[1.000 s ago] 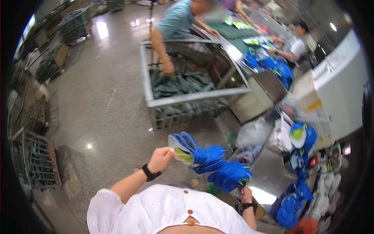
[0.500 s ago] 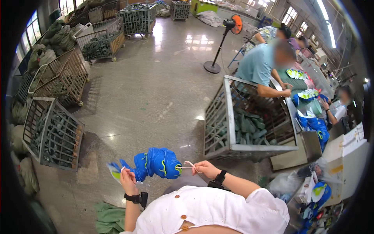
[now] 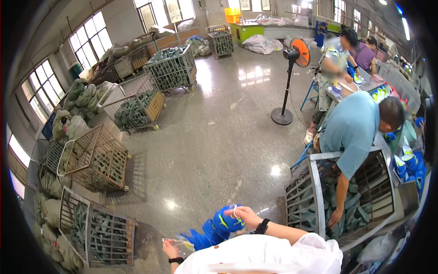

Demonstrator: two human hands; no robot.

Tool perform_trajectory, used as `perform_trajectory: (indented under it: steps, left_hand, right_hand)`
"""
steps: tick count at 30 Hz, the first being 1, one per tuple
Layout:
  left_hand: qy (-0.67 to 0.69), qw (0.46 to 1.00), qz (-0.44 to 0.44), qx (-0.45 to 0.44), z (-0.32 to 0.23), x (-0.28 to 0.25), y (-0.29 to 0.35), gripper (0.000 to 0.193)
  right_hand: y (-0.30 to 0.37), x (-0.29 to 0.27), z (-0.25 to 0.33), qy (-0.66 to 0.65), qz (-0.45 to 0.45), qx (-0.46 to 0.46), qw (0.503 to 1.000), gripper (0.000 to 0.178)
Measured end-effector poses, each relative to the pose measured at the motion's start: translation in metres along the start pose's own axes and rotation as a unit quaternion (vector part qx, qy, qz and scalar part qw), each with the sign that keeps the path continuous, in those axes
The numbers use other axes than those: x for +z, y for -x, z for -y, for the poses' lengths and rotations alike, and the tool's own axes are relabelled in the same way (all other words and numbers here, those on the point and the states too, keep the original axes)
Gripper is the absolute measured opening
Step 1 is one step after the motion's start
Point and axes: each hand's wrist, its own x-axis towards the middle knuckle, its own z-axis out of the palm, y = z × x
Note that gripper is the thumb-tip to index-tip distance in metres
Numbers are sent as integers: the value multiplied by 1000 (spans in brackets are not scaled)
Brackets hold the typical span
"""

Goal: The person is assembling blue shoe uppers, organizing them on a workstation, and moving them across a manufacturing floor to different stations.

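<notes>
A string of blue shoe uppers with yellow-green trim hangs stacked in front of my white shirt, low in the view. At its upper right end, my right hand is closed on a pale cord loop, close against the last upper. My left hand is near the other end, its fingers closed on a light cord that runs toward the bundle. The lower side of the bundle is partly hidden by my shirt.
To my right, a co-worker in a blue shirt reaches into a metal cage cart of dark green shoe lasts. A standing fan is farther ahead. On the left stand several cage carts and piled sacks.
My view has tilted up and turned left, so my hands sit lower. The left hand now holds cord out from the bundle's end. The co-worker has bent down into the cart.
</notes>
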Motion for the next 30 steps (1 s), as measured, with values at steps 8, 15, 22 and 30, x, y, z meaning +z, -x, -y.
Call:
perform_trajectory:
  steps: [8, 15, 22, 30]
  left_hand:
    - [-687, 713, 116, 80, -29, 154, -120, 24]
    - [-558, 641, 429, 306, 16, 387, -256, 24]
    - [-365, 756, 532, 109, -198, 725, -295, 42]
    - [-22, 814, 558, -160, -306, 971, -329, 27]
  right_hand:
    - [-224, -110, 73, 298, -211, -203, 909, 19]
    - [-370, -202, 170, 682, -224, -259, 646, 23]
    - [-468, -326, 273, 754, -391, -21, 528, 36]
    - [-551, -483, 353, 691, -223, 368, 580, 33]
